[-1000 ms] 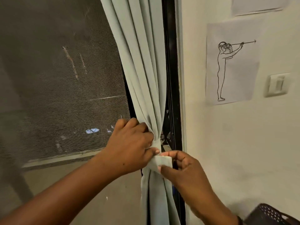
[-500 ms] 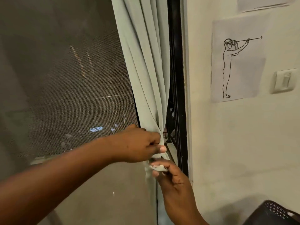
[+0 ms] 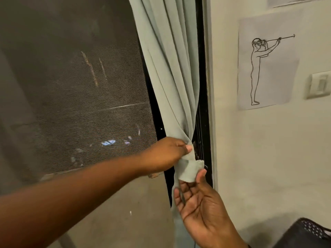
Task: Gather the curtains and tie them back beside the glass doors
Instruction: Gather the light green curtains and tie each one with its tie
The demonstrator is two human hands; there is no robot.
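A pale green curtain (image 3: 168, 72) hangs gathered into folds against the black door frame (image 3: 201, 68), right of the glass door with its dark mesh screen (image 3: 80, 86). A fabric tie-back band (image 3: 190, 170) of the same cloth wraps the bunch at its narrowest point. My left hand (image 3: 169, 153) pinches the gathered curtain just above the band, thumb on the cloth. My right hand (image 3: 198, 210) is just below the band, palm up and fingers spread, its fingertips touching the band's lower edge.
A cream wall (image 3: 259, 158) stands right of the frame, with a paper sheet showing a line-drawn figure (image 3: 265, 68) and a light switch (image 3: 320, 85). A black perforated basket (image 3: 308, 233) sits at the bottom right corner.
My right hand has let go of the band and turned palm up, opening below it. My left hand keeps its pinch on the gathered curtain. The view shifted left slightly.
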